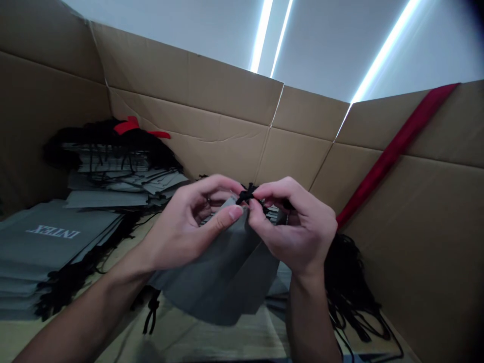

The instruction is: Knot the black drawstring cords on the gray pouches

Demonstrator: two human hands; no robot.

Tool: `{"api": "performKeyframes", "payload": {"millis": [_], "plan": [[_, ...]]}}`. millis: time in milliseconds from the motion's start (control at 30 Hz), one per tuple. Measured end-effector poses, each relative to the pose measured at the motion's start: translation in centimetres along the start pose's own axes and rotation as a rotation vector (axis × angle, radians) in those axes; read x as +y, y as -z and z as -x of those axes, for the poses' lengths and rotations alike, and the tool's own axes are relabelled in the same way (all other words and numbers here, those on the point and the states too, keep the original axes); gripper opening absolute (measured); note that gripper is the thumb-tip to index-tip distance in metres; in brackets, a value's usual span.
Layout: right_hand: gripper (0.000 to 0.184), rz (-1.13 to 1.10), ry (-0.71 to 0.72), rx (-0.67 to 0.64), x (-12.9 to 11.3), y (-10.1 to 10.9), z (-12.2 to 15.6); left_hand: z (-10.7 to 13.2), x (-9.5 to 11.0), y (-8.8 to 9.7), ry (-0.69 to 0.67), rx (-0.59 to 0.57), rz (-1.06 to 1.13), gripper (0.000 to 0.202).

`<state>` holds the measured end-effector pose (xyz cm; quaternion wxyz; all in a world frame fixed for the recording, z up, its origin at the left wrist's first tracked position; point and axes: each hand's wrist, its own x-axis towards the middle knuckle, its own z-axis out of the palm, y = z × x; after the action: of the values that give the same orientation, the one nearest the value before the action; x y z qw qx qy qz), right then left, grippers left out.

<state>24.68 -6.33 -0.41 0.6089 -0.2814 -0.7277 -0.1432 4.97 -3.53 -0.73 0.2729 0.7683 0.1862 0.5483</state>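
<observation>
Two forearms [102, 292] lead to the left hand [187, 227] and right hand [295, 224], both pinching a black cord [247, 194], likely steadying it from either side; the grey bag [223, 277] sits just below this grip, seemingly clear of the fingertips.

Knotted black cord [248, 193], partly covered by fingertips of the left hand [196, 222] and right hand [297, 222]; strands too small to trace. Upper part of the grey bag [223, 282] obscured by both hands. Toward the surface's [260, 335] left side, lettered bags [41, 247] cut off by the frame; near its right edge, black cords [350, 282], individually indistinct.
</observation>
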Motion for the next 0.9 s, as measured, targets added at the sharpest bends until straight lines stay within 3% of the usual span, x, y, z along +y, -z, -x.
{"api": "performKeyframes", "payload": {"millis": [167,300,400,533,700,900], "plan": [[0.021,-0.147,-0.052,-0.122,0.5,1.0,-0.2,0.1,-0.1,0.4,-0.118,-0.03,-0.271,0.014],[0.039,-0.335,-0.166,-0.302,2.0,1.6,-0.2,0.4,-0.4,0.7,-0.249,-0.116,-0.401,0.018],[0.028,-0.412,-0.212,-0.4,2.8,1.1,-0.1,0.7,-0.6,0.7,-0.295,-0.152,-0.404,0.021],[0.018,-0.457,-0.272,-0.415,2.4,0.5,0.0,0.9,-0.7,0.7,-0.269,-0.162,-0.449,0.02],[0.015,-0.437,-0.312,-0.415,2.2,0.9,0.0,0.8,-0.2,0.8,-0.356,-0.177,-0.464,0.017],[0.031,-0.664,-0.412,-0.408,3.2,0.1,0.2,0.6,0.7,2.2,-0.391,-0.309,-0.332,0.022]]}}
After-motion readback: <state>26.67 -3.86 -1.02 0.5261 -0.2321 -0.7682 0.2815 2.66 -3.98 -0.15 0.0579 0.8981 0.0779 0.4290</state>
